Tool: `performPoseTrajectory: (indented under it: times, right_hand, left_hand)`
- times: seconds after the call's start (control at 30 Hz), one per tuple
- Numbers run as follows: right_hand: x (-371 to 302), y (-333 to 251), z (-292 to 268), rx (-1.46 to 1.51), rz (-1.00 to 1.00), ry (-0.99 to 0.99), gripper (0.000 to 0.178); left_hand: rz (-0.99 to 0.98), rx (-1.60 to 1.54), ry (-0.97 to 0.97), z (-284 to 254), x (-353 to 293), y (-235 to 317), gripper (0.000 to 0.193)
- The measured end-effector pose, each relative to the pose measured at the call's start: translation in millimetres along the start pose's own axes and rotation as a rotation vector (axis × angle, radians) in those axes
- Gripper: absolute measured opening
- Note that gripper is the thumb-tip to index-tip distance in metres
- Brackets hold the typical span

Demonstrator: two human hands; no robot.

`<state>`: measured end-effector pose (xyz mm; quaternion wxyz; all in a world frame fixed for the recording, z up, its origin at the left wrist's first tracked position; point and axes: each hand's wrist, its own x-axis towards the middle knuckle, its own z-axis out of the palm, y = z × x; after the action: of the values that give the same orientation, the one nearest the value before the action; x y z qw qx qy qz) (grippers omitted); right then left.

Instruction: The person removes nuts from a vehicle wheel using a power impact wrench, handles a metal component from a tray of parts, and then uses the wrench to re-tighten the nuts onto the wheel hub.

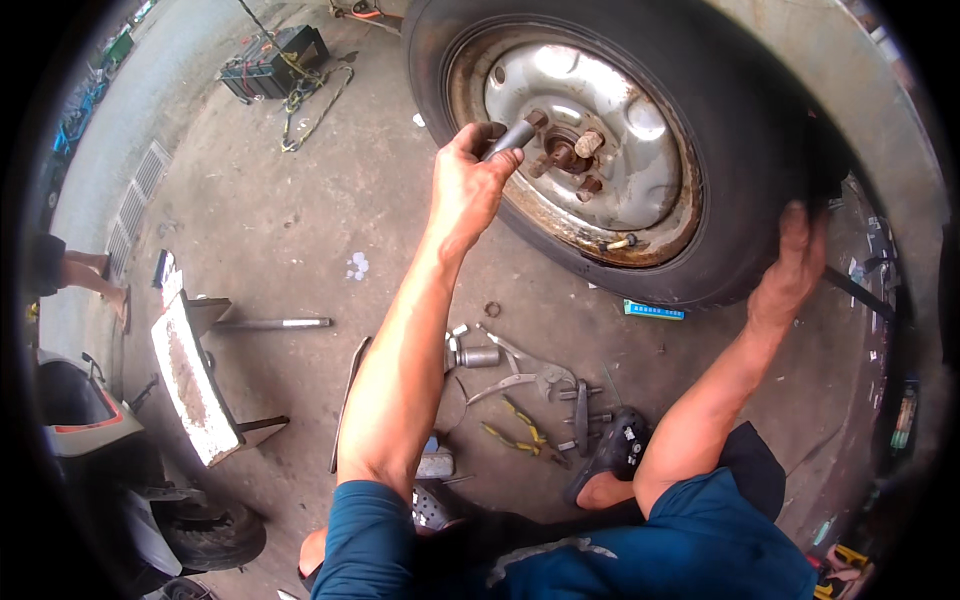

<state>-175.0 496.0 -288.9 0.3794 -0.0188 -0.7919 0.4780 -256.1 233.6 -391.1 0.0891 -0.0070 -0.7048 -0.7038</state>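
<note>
A mounted car wheel with a black tyre (740, 130) and a rusty silver steel rim (620, 120) fills the upper right. My left hand (468, 180) grips a grey metal socket tool (510, 137), its end held at a stud on the rusty hub (565, 152). My right hand (795, 265) presses flat against the tyre's right side, fingers spread on the rubber.
Loose tools lie on the concrete between my legs: pliers (515, 385), yellow-handled cutters (520, 425), a metal socket (478, 356) and a bar (275, 323). A white rusty bench (190, 385) stands left. A black battery with cables (272, 62) sits far back. Another person's leg (90, 280) shows at left.
</note>
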Motion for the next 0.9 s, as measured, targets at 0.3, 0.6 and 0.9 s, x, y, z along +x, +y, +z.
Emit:
performPoseTrajectory:
  times: [0.3, 0.6, 0.9]
  right_hand:
    - [-18, 5, 18, -0.136, -0.109, 0.168, 0.059]
    - [-20, -7, 16, 0.114, 0.062, 0.211, 0.051]
    - [-23, 22, 15, 0.020, 0.015, 0.257, 0.044]
  left_hand:
    - [-0.072, 0.169, 0.057, 14, 18, -20, 0.034]
    - [0.078, 0.727, -0.216, -55, -18, 6, 0.072]
    - [-0.036, 0.555, -0.365, -22, 18, 10, 0.065]
